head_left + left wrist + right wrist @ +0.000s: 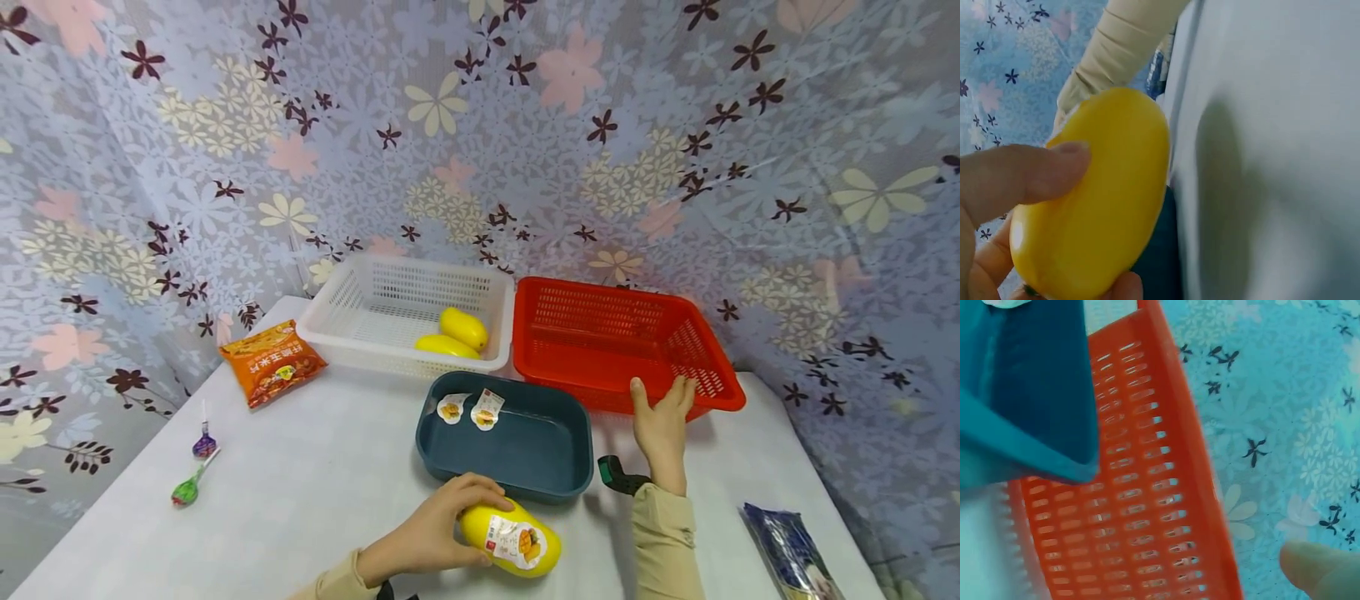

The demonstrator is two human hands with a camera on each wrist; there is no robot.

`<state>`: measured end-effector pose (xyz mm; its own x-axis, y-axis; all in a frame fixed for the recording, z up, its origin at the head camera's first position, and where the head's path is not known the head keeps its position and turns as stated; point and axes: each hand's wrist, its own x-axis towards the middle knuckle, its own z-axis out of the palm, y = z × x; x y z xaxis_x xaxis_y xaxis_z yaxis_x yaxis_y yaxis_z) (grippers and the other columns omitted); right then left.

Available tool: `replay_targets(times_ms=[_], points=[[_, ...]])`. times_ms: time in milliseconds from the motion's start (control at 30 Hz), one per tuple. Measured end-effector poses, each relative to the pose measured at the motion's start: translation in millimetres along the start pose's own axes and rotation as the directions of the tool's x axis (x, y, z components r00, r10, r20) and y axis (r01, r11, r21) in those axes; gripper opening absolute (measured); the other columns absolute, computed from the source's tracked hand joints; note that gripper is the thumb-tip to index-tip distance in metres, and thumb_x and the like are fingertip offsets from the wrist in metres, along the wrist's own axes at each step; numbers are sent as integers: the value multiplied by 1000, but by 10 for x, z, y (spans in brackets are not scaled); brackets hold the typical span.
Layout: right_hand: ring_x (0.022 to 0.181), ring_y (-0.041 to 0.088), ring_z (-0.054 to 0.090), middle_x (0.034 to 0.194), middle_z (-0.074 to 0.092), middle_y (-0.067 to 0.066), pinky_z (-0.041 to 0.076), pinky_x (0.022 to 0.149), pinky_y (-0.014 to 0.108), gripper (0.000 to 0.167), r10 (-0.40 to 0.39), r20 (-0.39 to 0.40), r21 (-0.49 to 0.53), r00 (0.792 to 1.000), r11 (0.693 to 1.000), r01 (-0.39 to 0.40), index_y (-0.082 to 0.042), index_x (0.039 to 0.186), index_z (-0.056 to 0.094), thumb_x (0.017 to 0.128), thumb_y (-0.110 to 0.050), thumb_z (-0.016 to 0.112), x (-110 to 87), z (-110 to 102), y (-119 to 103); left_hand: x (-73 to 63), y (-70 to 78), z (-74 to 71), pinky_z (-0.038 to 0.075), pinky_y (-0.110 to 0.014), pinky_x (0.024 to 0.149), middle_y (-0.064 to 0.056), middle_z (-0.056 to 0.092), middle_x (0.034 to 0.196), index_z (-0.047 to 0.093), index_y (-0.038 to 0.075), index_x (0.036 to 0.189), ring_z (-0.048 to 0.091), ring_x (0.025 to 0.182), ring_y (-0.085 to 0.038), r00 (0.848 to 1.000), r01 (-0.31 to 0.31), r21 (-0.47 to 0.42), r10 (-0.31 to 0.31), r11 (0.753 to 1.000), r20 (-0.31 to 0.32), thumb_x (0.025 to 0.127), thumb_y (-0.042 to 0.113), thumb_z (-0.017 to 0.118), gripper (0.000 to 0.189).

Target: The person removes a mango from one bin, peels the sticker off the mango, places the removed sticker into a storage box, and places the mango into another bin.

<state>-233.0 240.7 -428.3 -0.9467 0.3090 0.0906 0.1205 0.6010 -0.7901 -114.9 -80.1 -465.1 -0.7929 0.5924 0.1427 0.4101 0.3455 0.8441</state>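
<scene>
My left hand (450,521) grips a yellow mango (512,540) with a white label, in front of the dark teal tub (510,485). In the left wrist view the thumb lies on the near side of the mango (1116,187), with fingertips behind and under it. Two mango stickers (486,410) show on the inside of the tub. My right hand (663,425) holds nothing, its fingers extended up at the front rim of the red basket (697,400). The right wrist view shows one fingertip (1316,569) beside the slotted red basket (1191,450).
A white basket (390,357) at the back holds two mangoes (463,327). On the left lie an orange snack bag (274,363), a purple lollipop (204,446) and a green lollipop (185,492). A dark blue packet (791,554) lies front right, and a flowered curtain (480,125) hangs behind.
</scene>
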Motion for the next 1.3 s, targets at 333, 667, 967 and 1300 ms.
replay_targets(times_ms=[333, 667, 967, 1300], points=[[146, 49, 8, 161, -7, 25, 16, 114, 65, 86, -125, 144, 24, 982, 992, 122, -1, 154, -9, 101, -42, 44, -174, -200, 90, -53, -93, 30, 42, -38, 103, 5, 56, 131, 63, 31, 122, 49, 122, -15, 1000, 26, 92, -24, 995, -17, 70, 10, 81, 60], [132, 26, 46, 152, 37, 17, 42, 107, 40, 75, -485, 150, 126, 861, 874, 470, -14, 155, 20, 93, -14, 62, -732, -45, -116, -79, -114, 17, 44, -37, 102, 3, 57, 130, 62, 28, 124, 52, 120, -18, 998, 36, 120, -29, 992, -57, 70, 9, 83, 60], [120, 12, 59, 136, 58, -2, 50, 96, 26, 49, -721, 460, 761, 518, 620, 188, -4, 149, 30, 101, 2, 37, -1027, 327, -237, -75, -71, -179, 50, -33, 93, 5, 61, 125, 62, 22, 124, 58, 112, -12, 995, 97, 305, -92, 947, -31, 73, 17, 82, 55], [134, 4, 45, 149, 46, 6, 35, 109, 18, 56, -641, 623, 686, 450, 723, 81, -4, 149, 29, 98, -14, 51, -1320, 741, -66, -97, 5, -276, 54, -27, 77, 6, 65, 119, 65, 23, 119, 65, 96, -11, 997, 64, 516, -74, 854, -2, 72, 21, 85, 52]])
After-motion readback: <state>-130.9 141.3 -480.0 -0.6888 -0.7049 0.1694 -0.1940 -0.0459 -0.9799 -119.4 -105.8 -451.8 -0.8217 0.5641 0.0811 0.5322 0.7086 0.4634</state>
